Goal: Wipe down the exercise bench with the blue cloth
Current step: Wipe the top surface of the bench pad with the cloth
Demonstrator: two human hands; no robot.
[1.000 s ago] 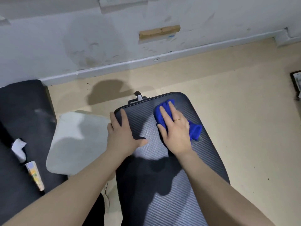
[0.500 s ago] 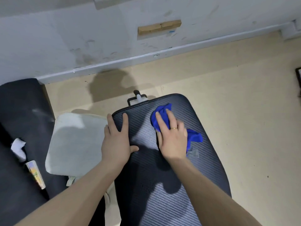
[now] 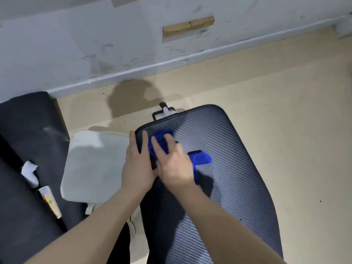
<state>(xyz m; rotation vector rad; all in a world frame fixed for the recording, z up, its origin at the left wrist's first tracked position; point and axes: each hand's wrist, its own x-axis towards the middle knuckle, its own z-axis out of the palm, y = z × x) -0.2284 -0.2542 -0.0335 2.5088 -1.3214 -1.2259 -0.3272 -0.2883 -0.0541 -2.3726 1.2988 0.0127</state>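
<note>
The exercise bench (image 3: 224,149) is a long black pad with a ribbed, carbon-weave surface, running from the bottom of the view up to the middle. My right hand (image 3: 171,162) presses the crumpled blue cloth (image 3: 200,159) flat onto the pad near its far left corner, blurred by motion. Part of the cloth shows past my fingertips and part sticks out to the right of my palm. My left hand (image 3: 137,164) rests flat on the bench's left edge, fingers spread, touching my right hand.
A pale cushion (image 3: 95,164) lies on the floor left of the bench. Beyond it lies a black mat (image 3: 24,134) holding a white rag (image 3: 29,173) and a small tube (image 3: 50,201). A white wall (image 3: 95,44) with a baseboard stands ahead; beige floor lies to the right.
My right hand has slid the blue cloth leftward across the pad, from its middle to the far left corner beside my left hand. My left hand has stayed on the bench edge.
</note>
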